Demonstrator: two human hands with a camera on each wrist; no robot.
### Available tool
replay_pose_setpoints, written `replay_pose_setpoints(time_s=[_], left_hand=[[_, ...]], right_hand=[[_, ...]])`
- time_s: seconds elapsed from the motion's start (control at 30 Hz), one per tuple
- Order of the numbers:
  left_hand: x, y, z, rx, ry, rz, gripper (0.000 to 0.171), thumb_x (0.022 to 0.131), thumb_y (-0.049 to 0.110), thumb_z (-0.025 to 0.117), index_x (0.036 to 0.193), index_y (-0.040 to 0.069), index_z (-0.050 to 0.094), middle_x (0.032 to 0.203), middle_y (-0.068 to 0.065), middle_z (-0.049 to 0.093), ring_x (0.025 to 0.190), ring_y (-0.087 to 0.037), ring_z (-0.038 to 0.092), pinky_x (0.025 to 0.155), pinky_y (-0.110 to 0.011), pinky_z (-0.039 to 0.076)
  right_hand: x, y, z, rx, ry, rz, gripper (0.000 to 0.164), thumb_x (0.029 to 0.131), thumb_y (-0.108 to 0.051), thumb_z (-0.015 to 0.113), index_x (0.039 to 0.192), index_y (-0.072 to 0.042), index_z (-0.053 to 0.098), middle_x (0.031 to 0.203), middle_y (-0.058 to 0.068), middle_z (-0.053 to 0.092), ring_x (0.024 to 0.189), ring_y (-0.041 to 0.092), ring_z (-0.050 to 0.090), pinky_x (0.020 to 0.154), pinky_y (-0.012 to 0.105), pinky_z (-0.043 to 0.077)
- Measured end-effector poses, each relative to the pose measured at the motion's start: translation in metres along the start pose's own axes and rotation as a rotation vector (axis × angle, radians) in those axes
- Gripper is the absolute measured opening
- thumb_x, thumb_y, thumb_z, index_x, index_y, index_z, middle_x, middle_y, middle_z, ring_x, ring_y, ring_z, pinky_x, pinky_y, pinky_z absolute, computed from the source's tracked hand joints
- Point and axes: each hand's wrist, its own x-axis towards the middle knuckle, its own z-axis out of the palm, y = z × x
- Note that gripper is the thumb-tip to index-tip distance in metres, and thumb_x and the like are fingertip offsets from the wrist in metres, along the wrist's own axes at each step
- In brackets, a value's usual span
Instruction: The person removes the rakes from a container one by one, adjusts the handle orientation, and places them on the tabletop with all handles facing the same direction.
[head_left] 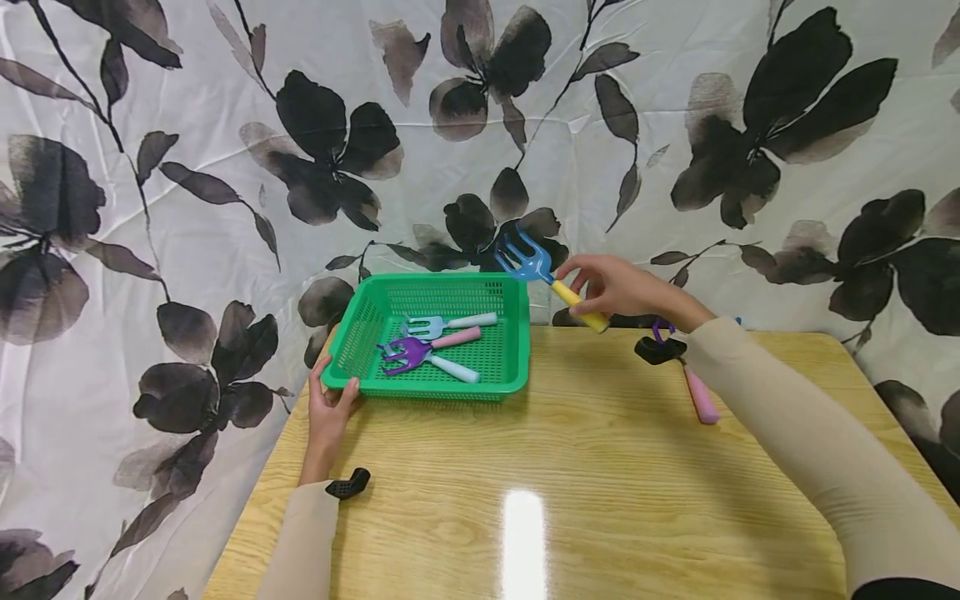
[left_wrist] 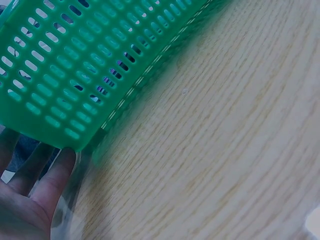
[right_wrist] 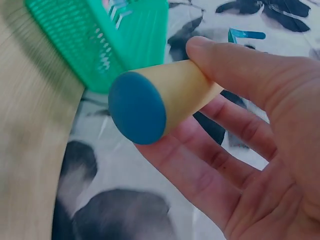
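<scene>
In the head view my right hand [head_left: 611, 287] pinches the yellow handle of a blue garden hand fork [head_left: 534, 265], its tines up and left over the basket's back right corner. The right wrist view shows the blue end cap [right_wrist: 136, 107] of that handle between thumb and fingers. My left hand [head_left: 330, 412] holds the front left corner of the green plastic basket [head_left: 517, 385], thumb at the front and fingers on the left side. Inside the basket lie a purple hand fork [head_left: 406, 354], a light blue hand fork [head_left: 427, 327], a pink handle [head_left: 457, 337] and a pale blue handle [head_left: 454, 368].
On the wooden table [head_left: 600, 467], a tool with a pink handle [head_left: 701, 396] lies to the right, its purple head partly hidden behind the right wrist's black strap mount [head_left: 660, 350]. Floral cloth [head_left: 570, 150] hangs along the table's back and left edges.
</scene>
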Motion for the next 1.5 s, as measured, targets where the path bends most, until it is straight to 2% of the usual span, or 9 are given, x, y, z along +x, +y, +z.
replay_pose_setpoints(time_s=[0.2,0.4,0.57,0.7,0.87,1.03,1.17,1.27,1.5], left_hand=[[-0.006,0.007,0.005,-0.003,0.000,0.002,0.076,0.104,0.018,0.063,0.164,0.027,0.017,0.152,-0.019,0.045,0.129,-0.017,0.053,0.113,-0.051,0.040],[-0.011,0.017,0.010,-0.012,-0.007,0.012,0.079,0.103,0.020,0.065,0.164,0.022,0.015,0.153,-0.023,0.044,0.131,-0.022,0.053,0.112,-0.059,0.037],[-0.012,0.017,0.012,-0.002,0.004,0.015,0.077,0.103,0.019,0.065,0.163,0.024,0.018,0.153,-0.021,0.045,0.127,-0.016,0.055,0.112,-0.054,0.040],[-0.013,0.016,0.012,0.011,0.006,0.012,0.075,0.104,0.018,0.063,0.163,0.026,0.018,0.154,-0.018,0.044,0.128,-0.013,0.053,0.113,-0.047,0.042],[-0.009,0.008,0.008,0.021,0.013,-0.003,0.074,0.105,0.018,0.062,0.163,0.030,0.019,0.152,-0.017,0.046,0.128,-0.013,0.053,0.113,-0.046,0.042],[-0.004,-0.001,0.005,0.026,0.022,0.004,0.074,0.105,0.020,0.062,0.163,0.032,0.018,0.152,-0.017,0.046,0.127,-0.011,0.054,0.112,-0.043,0.044],[-0.004,-0.002,0.005,0.027,0.026,0.023,0.075,0.105,0.022,0.063,0.163,0.034,0.018,0.153,-0.016,0.045,0.127,-0.011,0.054,0.111,-0.042,0.045],[-0.006,-0.002,0.006,0.032,0.027,0.034,0.075,0.104,0.024,0.063,0.163,0.035,0.018,0.153,-0.015,0.046,0.127,-0.012,0.054,0.111,-0.042,0.045],[-0.007,-0.002,0.007,0.045,0.029,0.040,0.075,0.104,0.027,0.064,0.163,0.035,0.019,0.151,-0.014,0.047,0.127,-0.013,0.054,0.112,-0.045,0.043]], right_hand=[[-0.029,0.025,-0.002,0.024,0.059,0.033,0.050,0.090,-0.012,0.082,0.134,-0.009,0.059,0.113,0.016,0.069,0.081,0.028,0.069,0.064,0.038,0.060],[-0.055,0.047,0.003,0.079,0.091,0.121,0.053,0.091,-0.016,0.081,0.138,-0.009,0.056,0.117,0.021,0.064,0.084,0.029,0.069,0.062,0.041,0.061],[-0.070,0.067,0.012,0.099,0.123,0.171,0.053,0.092,-0.018,0.081,0.137,-0.011,0.056,0.113,0.019,0.065,0.083,0.025,0.071,0.060,0.043,0.061],[-0.081,0.081,0.022,0.162,0.137,0.171,0.052,0.092,-0.014,0.081,0.136,-0.007,0.055,0.110,0.021,0.065,0.079,0.028,0.072,0.059,0.044,0.061],[-0.095,0.096,0.034,0.184,0.151,0.210,0.052,0.091,-0.014,0.081,0.135,-0.006,0.055,0.111,0.023,0.063,0.077,0.029,0.071,0.059,0.041,0.061],[-0.106,0.110,0.044,0.127,0.206,0.247,0.054,0.090,-0.020,0.083,0.135,-0.007,0.057,0.112,0.021,0.065,0.082,0.030,0.068,0.059,0.038,0.060],[-0.113,0.118,0.051,0.067,0.252,0.265,0.055,0.089,-0.023,0.084,0.136,-0.006,0.058,0.108,0.019,0.069,0.088,0.030,0.068,0.060,0.033,0.058],[-0.118,0.122,0.058,0.018,0.272,0.299,0.054,0.089,-0.025,0.084,0.134,-0.006,0.059,0.106,0.016,0.072,0.092,0.030,0.067,0.066,0.031,0.055],[-0.122,0.127,0.072,-0.016,0.285,0.384,0.056,0.090,-0.028,0.083,0.133,-0.001,0.058,0.105,0.016,0.071,0.097,0.032,0.064,0.079,0.038,0.051]])
